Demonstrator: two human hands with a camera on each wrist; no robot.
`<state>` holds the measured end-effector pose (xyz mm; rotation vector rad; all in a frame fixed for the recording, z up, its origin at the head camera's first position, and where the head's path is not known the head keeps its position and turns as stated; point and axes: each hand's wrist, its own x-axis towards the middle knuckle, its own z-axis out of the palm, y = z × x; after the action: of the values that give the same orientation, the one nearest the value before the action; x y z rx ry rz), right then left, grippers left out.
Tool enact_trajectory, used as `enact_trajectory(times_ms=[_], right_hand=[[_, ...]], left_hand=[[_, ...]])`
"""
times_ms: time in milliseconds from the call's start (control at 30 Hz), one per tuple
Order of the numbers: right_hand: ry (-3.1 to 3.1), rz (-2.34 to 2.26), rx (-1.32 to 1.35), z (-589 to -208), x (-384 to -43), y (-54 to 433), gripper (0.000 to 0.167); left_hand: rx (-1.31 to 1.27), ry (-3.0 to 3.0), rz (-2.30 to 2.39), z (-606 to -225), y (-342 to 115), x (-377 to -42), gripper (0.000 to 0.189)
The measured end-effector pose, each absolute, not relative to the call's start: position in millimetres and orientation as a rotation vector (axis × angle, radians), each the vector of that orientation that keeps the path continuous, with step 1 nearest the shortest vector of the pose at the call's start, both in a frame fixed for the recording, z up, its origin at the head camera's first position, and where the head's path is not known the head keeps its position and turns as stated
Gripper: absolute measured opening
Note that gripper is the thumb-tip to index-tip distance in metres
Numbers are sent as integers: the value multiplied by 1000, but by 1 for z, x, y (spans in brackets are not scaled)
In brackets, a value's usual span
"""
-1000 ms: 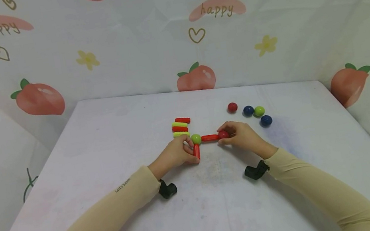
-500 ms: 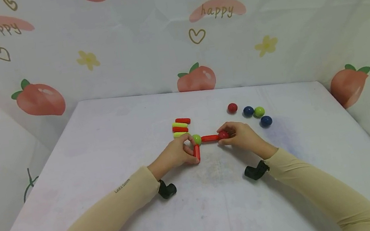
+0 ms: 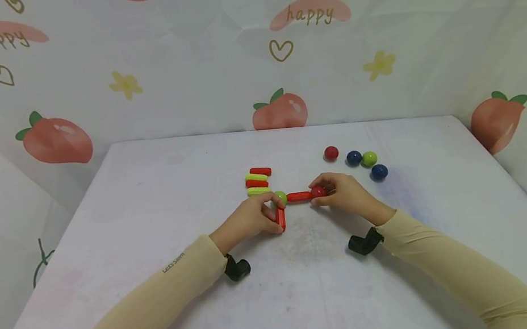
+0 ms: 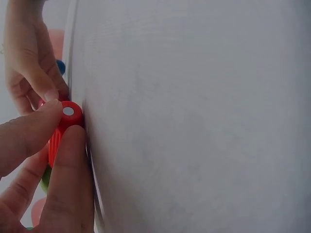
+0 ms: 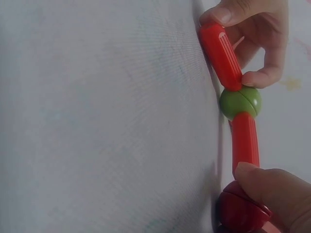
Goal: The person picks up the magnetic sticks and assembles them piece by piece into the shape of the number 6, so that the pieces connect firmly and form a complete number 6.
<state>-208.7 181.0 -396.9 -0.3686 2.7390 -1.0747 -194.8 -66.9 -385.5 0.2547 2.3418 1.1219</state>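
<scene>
In the head view a green ball point(image 3: 281, 198) joins two red rods at a corner. My left hand point(image 3: 250, 217) pinches the near red rod point(image 3: 280, 218), thumb at its free end, a finger against the green ball. The left wrist view shows that rod's end point(image 4: 69, 111) with a pale round centre. The other red rod point(image 3: 299, 197) runs right to a red ball point(image 3: 318, 192). My right hand point(image 3: 349, 195) grips this red ball between thumb and fingers; in the right wrist view the thumb point(image 5: 250, 174) lies where ball and rod meet.
Several loose red and yellow-green rods point(image 3: 257, 184) lie in a row behind my left hand. Beyond my right hand are a loose red ball point(image 3: 331, 153), two blue balls point(image 3: 354, 158) and a green ball point(image 3: 369, 158). A printed cloth point(image 3: 199, 82) hangs behind the white table point(image 3: 181, 166).
A finger of my left hand has shifted right, over more of the green ball. My right hand and the loose pieces stay where they were.
</scene>
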Motion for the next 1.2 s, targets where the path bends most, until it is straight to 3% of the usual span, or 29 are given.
enact_trajectory(times_ms=[1200], right_hand=[[2728, -1055, -349, -394, -209, 181, 42]], left_hand=[[236, 2351, 1127, -386, -66, -196, 40]])
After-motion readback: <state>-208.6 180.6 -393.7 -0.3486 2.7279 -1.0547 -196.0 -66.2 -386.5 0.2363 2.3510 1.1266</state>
